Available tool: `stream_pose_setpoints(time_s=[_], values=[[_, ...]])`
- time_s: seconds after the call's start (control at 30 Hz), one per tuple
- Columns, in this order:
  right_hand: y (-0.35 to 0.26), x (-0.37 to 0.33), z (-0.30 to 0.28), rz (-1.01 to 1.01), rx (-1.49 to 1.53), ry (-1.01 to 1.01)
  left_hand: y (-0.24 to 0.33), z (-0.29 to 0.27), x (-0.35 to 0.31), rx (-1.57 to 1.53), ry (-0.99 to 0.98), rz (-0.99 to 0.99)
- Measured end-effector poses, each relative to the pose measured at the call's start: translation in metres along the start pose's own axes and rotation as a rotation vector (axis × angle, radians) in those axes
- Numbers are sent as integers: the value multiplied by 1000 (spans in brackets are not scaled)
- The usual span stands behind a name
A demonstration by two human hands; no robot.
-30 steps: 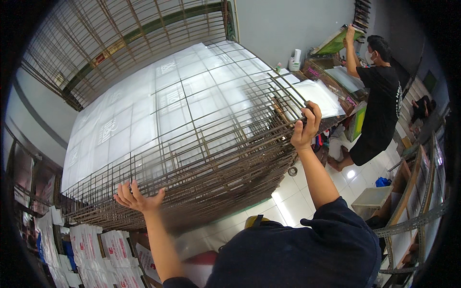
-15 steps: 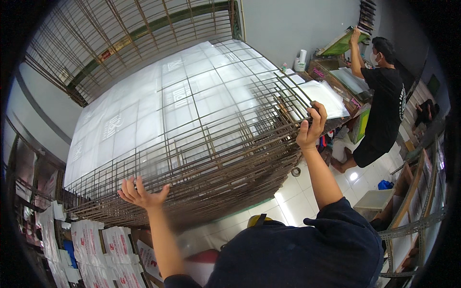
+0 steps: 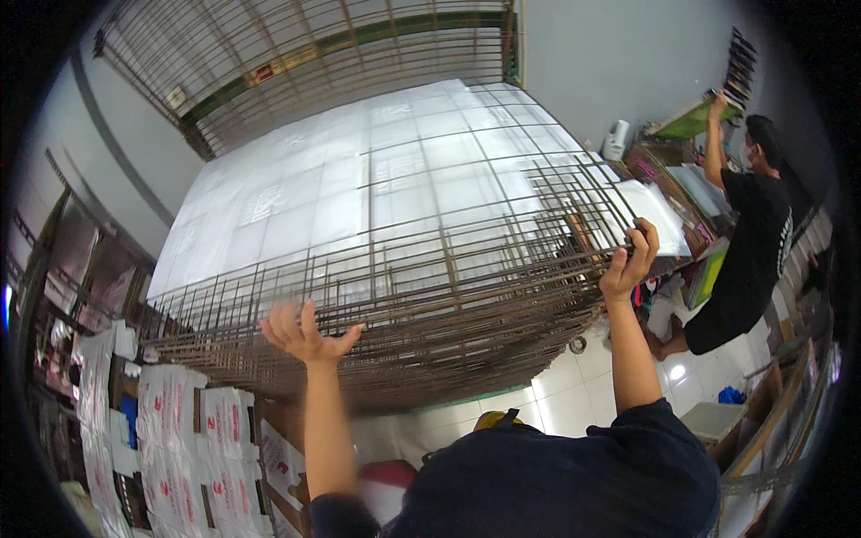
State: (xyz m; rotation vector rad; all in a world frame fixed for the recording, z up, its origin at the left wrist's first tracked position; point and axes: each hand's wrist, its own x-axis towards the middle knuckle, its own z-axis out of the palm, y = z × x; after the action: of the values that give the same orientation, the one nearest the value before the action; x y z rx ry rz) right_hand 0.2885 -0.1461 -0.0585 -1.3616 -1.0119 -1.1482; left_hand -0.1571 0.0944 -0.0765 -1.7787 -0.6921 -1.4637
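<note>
At 9 o'clock, a dark post of perforated metal [image 3: 40, 260] was noted at the edge of the view. At 8 o'clock, thin white plastic packs with red print [image 3: 170, 439] were seen stacked in columns, their surfaces glossy and creased.

At 10 o'clock, flat, translucent white sheets [image 3: 260, 242] were observed, overlapped across the top of the wire rack [image 3: 448, 336]; their film was smooth, with grid lines showing over or through it. Toward 8 o'clock from centre, the left hand [image 3: 309, 336] was held at the rack's near edge, somewhat blurred. Its fingers were spread wide, thumb pointed toward 3 o'clock, with nothing enclosed; whether the wires were touched could not be told.

Between 11 and 12 o'clock, a tilted upper wire grid [image 3: 359, 58] was crossed by a green bar. The rack itself occupied the centre: many thin, brown, rough-looking rod grids were layered closely, square-meshed on top.

At 3 o'clock, the rack's near right corner was gripped by the right hand [image 3: 630, 264], fingers curled over the rod and thumb set apart. Just beyond, loose white sheets [image 3: 659, 215] were fanned. At 2 o'clock, a flat green panel [image 3: 686, 121] was held tilted by a co-worker in black [image 3: 749, 260].
</note>
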Motion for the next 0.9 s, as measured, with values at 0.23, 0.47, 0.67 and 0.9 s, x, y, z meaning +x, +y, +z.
stream_pose_setpoints(time_s=[0.23,0.47,0.67,0.9], values=[[7,1,-6,-59,-31,-19,4,2,0,-25,20,-10],[1,3,0,-63,-33,-25,3,2,-3,0,26,-21],[3,0,-3,-42,-26,-38,5,1,-1,-20,12,-47],[7,0,-5,-60,-19,-54,5,2,-5,-35,13,-55]])
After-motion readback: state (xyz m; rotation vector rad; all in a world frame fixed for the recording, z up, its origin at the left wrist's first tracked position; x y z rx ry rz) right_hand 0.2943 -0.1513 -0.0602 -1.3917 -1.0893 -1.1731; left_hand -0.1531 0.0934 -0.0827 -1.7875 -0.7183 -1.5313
